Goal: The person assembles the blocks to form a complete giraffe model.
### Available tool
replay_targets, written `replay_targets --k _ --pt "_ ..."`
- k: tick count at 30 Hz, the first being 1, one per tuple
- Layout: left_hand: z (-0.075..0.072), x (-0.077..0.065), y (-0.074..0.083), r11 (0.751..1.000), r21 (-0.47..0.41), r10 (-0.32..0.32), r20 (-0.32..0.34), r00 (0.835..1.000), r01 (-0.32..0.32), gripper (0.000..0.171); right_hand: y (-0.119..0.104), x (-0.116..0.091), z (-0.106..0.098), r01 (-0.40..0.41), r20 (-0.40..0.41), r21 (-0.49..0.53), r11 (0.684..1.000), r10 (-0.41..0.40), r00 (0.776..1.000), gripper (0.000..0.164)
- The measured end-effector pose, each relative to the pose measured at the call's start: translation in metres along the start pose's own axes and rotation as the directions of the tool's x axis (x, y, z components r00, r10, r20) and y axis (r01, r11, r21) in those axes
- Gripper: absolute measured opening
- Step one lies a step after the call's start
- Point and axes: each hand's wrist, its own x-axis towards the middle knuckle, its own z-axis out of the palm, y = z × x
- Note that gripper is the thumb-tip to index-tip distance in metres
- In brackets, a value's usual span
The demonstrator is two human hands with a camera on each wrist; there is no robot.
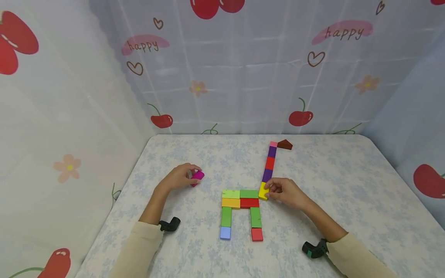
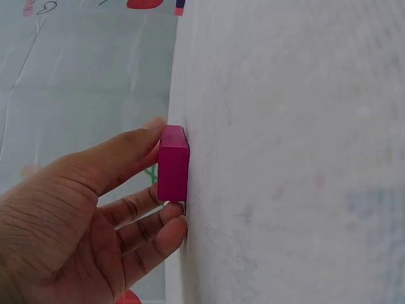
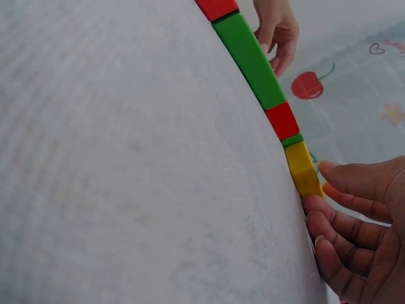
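Observation:
My left hand (image 1: 179, 177) pinches a magenta block (image 1: 198, 175) by its ends, low at the tabletop left of the other blocks. The left wrist view shows this magenta block (image 2: 173, 171) between thumb and fingers. On the right, my right hand (image 1: 286, 192) holds the right side of a yellow block (image 1: 263, 191) with thumb and curled fingers. That yellow block (image 3: 302, 168) touches the green block (image 1: 248, 194) beside it and the lower end of a slanted column topped by a pink block (image 1: 274, 144). A brown pointed block (image 1: 285, 144) adjoins the pink one.
Left of the yellow block lie a light green block (image 1: 231, 194), an orange block (image 1: 231, 203) and a red block (image 1: 249, 202). Two green legs run down to a blue block (image 1: 225, 233) and a red one. A patterned cloth covers the table (image 1: 194, 251); curtains surround it.

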Motion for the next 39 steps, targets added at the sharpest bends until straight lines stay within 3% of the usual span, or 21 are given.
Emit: replay_targets --k 7,15,23,31,39 --pt "0.005 0.002 0.011 0.999 0.023 -0.034 0.012 0.999 0.033 0.05 0.002 0.0 -0.001 0.012 -0.006 0.008 1.0 -0.012 1.0 0.015" --pt "0.01 0.0 0.02 0.995 -0.048 -0.088 0.011 0.996 0.088 0.047 0.003 -0.001 -0.001 -0.003 -0.008 0.019 1.0 0.003 1.0 0.015" --pt "0.017 -0.012 0.024 0.992 -0.126 0.041 0.077 0.996 -0.031 0.044 0.002 -0.001 0.0 -0.009 -0.01 0.015 1.0 0.009 1.0 0.015" --pt "0.029 -0.024 0.044 0.99 -0.127 0.08 0.116 0.99 -0.065 0.043 0.003 -0.001 0.001 0.001 -0.011 0.009 1.0 -0.001 1.0 0.015" --pt "0.033 -0.024 0.061 0.992 -0.116 0.073 0.17 0.983 -0.054 0.041 0.004 0.0 0.001 0.0 -0.022 0.001 1.0 0.0 1.0 0.015"
